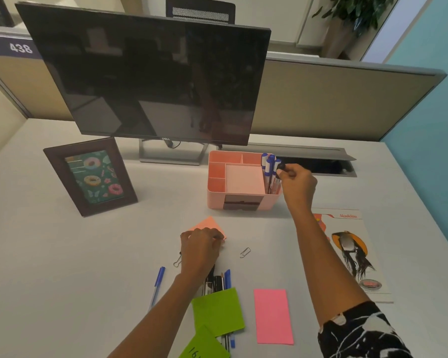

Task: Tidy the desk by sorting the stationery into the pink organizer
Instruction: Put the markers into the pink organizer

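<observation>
Pen (pixel 281 167) upright, cap up, right hand (pixel 296 182) pinching; left hand (pixel 201 248) grips note (pixel 209 224).

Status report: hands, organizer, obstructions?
Right hand pinches black-capped pen over right slot of pink plastic organizer, beside blue-capped pens. Left hand grips orange sticky-note pad. Nothing in the way.

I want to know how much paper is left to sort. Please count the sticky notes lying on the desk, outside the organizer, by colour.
Green sticky notes: 2 (the nearer one has writing)
Pink sticky note: 1
Orange sticky note: 1 (partly under the left hand)
Total: 4
</observation>
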Action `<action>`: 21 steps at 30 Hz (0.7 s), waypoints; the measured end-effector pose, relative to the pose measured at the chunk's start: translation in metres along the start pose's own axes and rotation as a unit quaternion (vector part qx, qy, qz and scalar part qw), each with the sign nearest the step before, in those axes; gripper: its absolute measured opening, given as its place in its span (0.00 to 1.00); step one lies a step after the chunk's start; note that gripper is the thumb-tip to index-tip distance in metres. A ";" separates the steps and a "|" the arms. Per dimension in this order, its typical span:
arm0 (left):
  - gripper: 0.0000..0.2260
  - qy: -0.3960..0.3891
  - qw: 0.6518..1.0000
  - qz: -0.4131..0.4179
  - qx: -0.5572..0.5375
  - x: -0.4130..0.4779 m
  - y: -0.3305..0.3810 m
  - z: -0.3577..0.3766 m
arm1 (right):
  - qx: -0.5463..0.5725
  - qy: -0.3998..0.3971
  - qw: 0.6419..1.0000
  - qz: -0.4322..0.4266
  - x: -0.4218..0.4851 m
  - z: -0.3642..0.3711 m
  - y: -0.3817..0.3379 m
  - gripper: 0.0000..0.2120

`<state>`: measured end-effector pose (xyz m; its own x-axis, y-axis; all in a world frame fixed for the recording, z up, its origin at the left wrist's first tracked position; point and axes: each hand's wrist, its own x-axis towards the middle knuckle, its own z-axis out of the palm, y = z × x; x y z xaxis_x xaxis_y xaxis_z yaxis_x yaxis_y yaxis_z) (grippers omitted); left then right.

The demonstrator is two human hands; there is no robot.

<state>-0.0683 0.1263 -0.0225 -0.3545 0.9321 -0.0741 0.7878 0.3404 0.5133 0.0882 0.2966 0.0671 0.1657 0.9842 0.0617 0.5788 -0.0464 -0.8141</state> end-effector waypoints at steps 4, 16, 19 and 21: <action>0.07 0.001 1.000 0.003 -0.004 -0.015 -0.006 -0.001 | -0.035 -0.002 0.999 0.021 -0.002 0.007 0.007 0.14; 0.13 -0.058 0.996 -0.026 0.060 -0.031 -0.028 -0.014 | 0.050 0.060 0.996 -0.043 -0.058 0.003 0.008 0.09; 0.15 -0.065 0.995 -0.025 0.076 -0.033 -0.025 -0.016 | 0.094 -0.006 0.994 -0.061 -0.104 0.010 0.025 0.05; 0.18 -0.084 0.991 -0.027 0.098 -0.036 -0.024 -0.017 | 0.097 -0.060 0.993 -0.024 -0.132 0.017 0.040 0.04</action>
<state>-0.0832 0.0828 -0.0172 -0.3232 0.9137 -0.2462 0.8587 0.3925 0.3295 0.0764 0.1680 0.0163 0.0389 0.9983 0.0428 0.4179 0.0227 -0.9082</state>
